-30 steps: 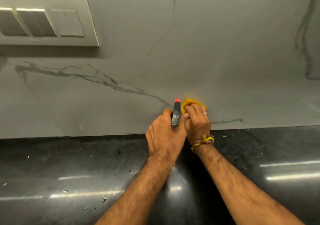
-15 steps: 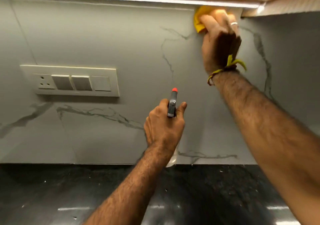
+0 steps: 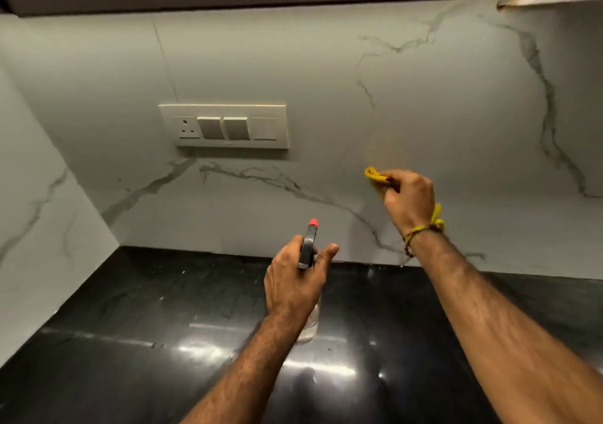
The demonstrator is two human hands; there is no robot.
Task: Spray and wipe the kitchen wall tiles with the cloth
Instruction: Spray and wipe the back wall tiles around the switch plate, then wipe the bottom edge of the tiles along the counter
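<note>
I am viewing both hands from the head camera. The left hand (image 3: 295,281) is gripping the spray bottle (image 3: 308,247): its fingers are curling round the neck, and the thumb (image 3: 327,254) is lying extended along the right side of the sprayer head. The red nozzle tip (image 3: 313,222) is projecting just beyond those fingers, pointing toward the wall tiles (image 3: 326,97). The clear lower body of the bottle is showing below the heel of the hand, above the black countertop (image 3: 130,325); I cannot tell whether it is touching the surface.

The right hand (image 3: 409,198) is closing its fingers on the yellow cloth (image 3: 374,175). The cloth is bunched, protruding from the fingertip side of the fist to the left, and it is lying at the marble-veined tile surface; the hand is blurred, so I cannot tell whether contact is being made. A yellow thread band (image 3: 424,228) is sitting on the right wrist, behind the knuckles.

The switch panel (image 3: 225,127) is mounted on the tiles, well apart from the cloth-holding fingers, up and to their left. The two hands are apart, with the cloth-holding fingers higher and to the right of the nozzle.
</note>
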